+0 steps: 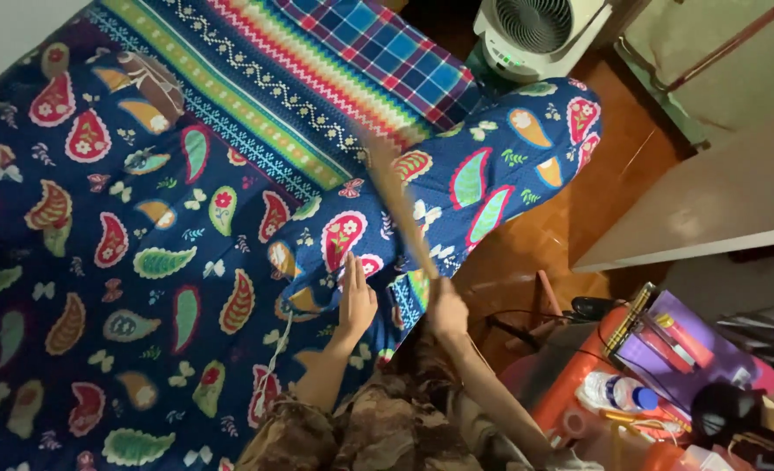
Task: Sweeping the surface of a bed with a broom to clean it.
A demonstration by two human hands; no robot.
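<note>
My left hand lies flat, fingers together, on a dark blue bed sheet printed with coloured paisley shapes. My right hand is closed around the lower end of a thin wooden stick, which is blurred and slants up and to the left over the sheet. The sheet hangs over the mattress corner. A folded striped blanket and a blue plaid cloth lie at the far side of the bed.
A white fan stands on the wooden floor beyond the bed corner. A pale cabinet stands at the right. Lower right holds an orange bin, a purple folder, a plastic bottle and black cables.
</note>
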